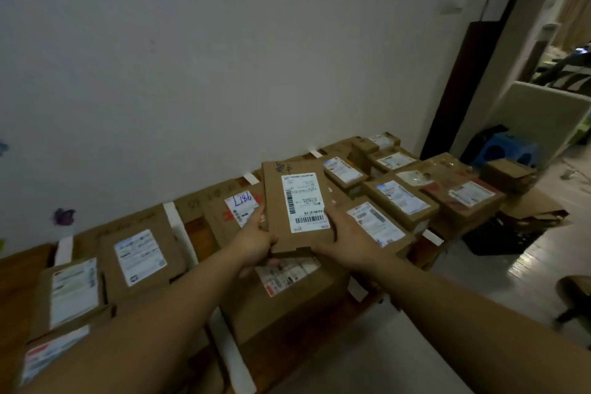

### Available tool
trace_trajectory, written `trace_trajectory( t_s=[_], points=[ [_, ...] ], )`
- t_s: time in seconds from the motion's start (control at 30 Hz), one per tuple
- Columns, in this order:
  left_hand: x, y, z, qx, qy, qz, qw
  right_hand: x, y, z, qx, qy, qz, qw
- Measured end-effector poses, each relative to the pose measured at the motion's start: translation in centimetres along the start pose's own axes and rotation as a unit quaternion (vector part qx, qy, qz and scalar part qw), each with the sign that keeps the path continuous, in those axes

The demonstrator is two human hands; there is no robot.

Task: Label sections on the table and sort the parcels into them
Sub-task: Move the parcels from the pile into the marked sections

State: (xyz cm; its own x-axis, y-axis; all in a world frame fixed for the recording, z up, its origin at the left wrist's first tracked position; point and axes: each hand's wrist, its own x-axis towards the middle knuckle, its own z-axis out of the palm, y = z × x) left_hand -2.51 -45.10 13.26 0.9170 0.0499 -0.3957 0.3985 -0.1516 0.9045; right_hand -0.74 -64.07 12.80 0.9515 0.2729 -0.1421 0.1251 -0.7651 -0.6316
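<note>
I hold a flat brown cardboard parcel [297,205] with a white barcode label above the middle of the table. My left hand [254,238] grips its left edge and my right hand [343,238] grips its right edge. Directly below it lies a larger box [287,297] with a printed label. White tape strips [174,217] split the wooden table [19,269] into sections. Labelled parcels lie in each section, such as one [140,257] at the left and one marked 981 [241,206] behind my left hand.
Several more labelled boxes [399,198] crowd the table's right end. On the floor beyond it are loose cardboard [531,205], a dark crate [499,233] and a blue stool [505,150]. A white wall runs behind the table. A dark object [575,294] sits at the far right.
</note>
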Motion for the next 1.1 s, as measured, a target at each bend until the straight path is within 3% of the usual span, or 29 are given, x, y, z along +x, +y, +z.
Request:
trace_trajectory(
  t_s=[0.23,0.57,0.73,0.83,0.93,1.0,1.1],
  points=[
    [2.8,-0.6,-2.1,-0.073,0.113,-0.060,0.989,8.0,-1.0,-0.5,-0.031,-0.083,-0.116,0.989],
    [1.6,-3.6,-0.2,-0.047,0.198,-0.148,0.968,11.3,0.9,2.5,-0.032,-0.207,-0.164,0.964],
    [-0.5,-5.5,0.3,-0.080,0.184,-0.158,0.967,8.8,2.3,3.8,0.007,-0.174,-0.158,0.972],
    [-2.5,-6.5,-0.3,-0.045,0.163,-0.158,0.973,7.7,2.7,3.8,0.090,-0.118,-0.128,0.981],
    [-4.8,-7.1,-0.6,-0.015,0.157,-0.163,0.974,6.5,2.9,3.4,0.120,-0.119,-0.086,0.982],
    [-5.9,-7.4,-0.9,-0.002,0.180,-0.154,0.972,5.2,2.9,3.6,0.101,-0.133,-0.063,0.984],
    [-6.2,-8.2,-1.6,0.025,0.285,-0.111,0.952,3.5,3.0,4.2,0.067,-0.108,-0.044,0.991]
  ],
)
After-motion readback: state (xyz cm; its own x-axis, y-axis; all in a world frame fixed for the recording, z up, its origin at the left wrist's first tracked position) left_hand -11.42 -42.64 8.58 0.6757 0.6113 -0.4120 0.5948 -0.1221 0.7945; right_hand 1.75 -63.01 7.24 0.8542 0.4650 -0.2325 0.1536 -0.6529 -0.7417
